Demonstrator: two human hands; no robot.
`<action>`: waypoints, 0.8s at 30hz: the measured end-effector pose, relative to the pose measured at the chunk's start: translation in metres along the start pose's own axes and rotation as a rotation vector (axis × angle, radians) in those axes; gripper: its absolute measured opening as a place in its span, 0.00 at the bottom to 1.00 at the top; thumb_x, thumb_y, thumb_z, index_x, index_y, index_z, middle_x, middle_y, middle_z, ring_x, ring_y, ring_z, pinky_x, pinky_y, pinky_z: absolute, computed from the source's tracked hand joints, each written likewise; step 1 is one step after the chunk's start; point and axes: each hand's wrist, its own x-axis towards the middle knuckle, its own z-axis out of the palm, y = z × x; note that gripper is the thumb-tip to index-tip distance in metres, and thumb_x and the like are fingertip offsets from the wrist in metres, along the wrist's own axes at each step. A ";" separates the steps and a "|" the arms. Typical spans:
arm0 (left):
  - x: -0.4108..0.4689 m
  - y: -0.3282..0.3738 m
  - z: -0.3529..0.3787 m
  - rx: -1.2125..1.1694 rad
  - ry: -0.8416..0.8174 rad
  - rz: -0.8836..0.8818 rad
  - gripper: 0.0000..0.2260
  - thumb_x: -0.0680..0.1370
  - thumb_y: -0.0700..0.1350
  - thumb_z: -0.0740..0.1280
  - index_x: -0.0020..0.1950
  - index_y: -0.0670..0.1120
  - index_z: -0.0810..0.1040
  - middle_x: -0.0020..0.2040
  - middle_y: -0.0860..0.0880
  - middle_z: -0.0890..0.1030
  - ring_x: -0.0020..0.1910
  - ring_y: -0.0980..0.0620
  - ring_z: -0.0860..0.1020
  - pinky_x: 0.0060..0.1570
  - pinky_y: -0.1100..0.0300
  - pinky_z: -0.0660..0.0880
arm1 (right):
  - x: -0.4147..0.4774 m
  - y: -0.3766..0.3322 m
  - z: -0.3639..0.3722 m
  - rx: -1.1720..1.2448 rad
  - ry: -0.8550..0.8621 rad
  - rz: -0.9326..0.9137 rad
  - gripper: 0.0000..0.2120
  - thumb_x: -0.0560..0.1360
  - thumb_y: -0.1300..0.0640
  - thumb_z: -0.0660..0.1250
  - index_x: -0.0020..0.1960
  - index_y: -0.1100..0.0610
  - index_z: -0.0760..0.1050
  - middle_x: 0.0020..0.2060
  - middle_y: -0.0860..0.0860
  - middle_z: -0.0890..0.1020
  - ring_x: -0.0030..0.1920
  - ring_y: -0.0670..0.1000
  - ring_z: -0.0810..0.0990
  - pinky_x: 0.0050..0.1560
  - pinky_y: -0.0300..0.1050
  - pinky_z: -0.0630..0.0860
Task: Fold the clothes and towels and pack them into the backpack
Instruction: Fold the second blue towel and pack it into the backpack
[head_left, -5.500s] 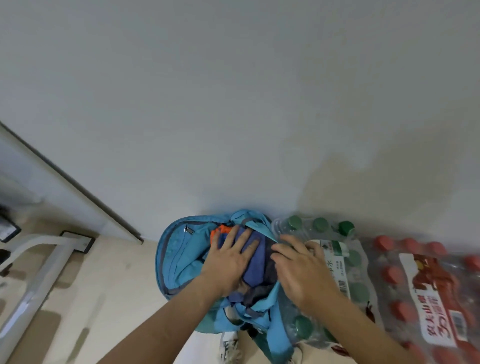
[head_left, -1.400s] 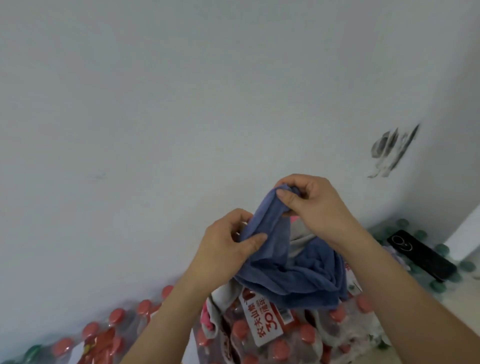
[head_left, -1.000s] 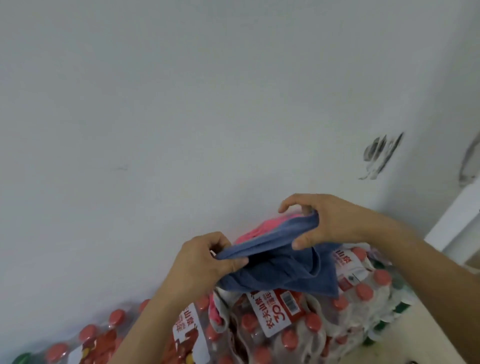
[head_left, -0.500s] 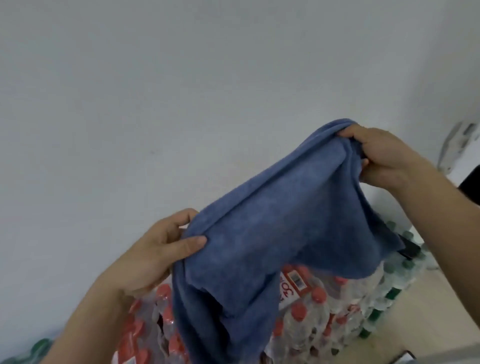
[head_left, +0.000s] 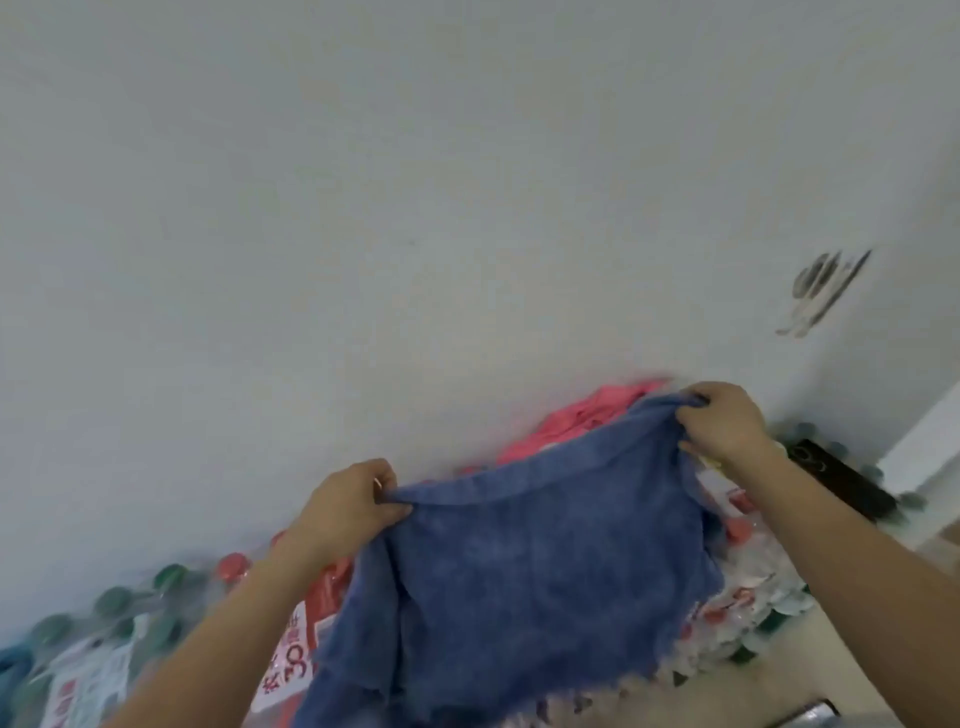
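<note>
over bottle packs (head_left: 306, 654), left hand (head_left: 348, 514) and right hand (head_left: 727, 426) pinch the blue towel (head_left: 519, 582), apparently lower now.

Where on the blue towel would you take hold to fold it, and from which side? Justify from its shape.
Take the blue towel by the two corners of its upper edge, coming in from each outer side, as the left hand and right hand do. It is limp: that edge stretches between the corners and the rest hangs loose below, spread for folding.
</note>
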 end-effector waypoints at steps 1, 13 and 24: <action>-0.002 -0.004 0.011 -0.029 0.033 -0.001 0.11 0.71 0.46 0.72 0.36 0.52 0.70 0.33 0.54 0.75 0.36 0.51 0.74 0.33 0.62 0.66 | 0.001 0.005 0.011 -0.015 0.051 -0.022 0.08 0.69 0.70 0.63 0.40 0.62 0.79 0.38 0.61 0.82 0.42 0.59 0.80 0.40 0.46 0.76; -0.015 0.037 0.038 -0.203 0.144 0.009 0.12 0.69 0.36 0.68 0.44 0.53 0.77 0.35 0.56 0.76 0.35 0.59 0.73 0.35 0.70 0.66 | -0.093 -0.084 0.137 0.121 -0.973 -0.575 0.35 0.74 0.59 0.68 0.74 0.42 0.58 0.55 0.42 0.78 0.56 0.42 0.77 0.59 0.36 0.72; -0.107 -0.016 0.026 -0.726 0.255 -0.421 0.06 0.70 0.37 0.72 0.41 0.47 0.79 0.38 0.48 0.82 0.39 0.54 0.80 0.40 0.63 0.77 | -0.026 -0.087 0.158 -0.271 -0.505 -0.863 0.09 0.73 0.64 0.62 0.49 0.54 0.77 0.47 0.52 0.78 0.50 0.55 0.76 0.47 0.44 0.68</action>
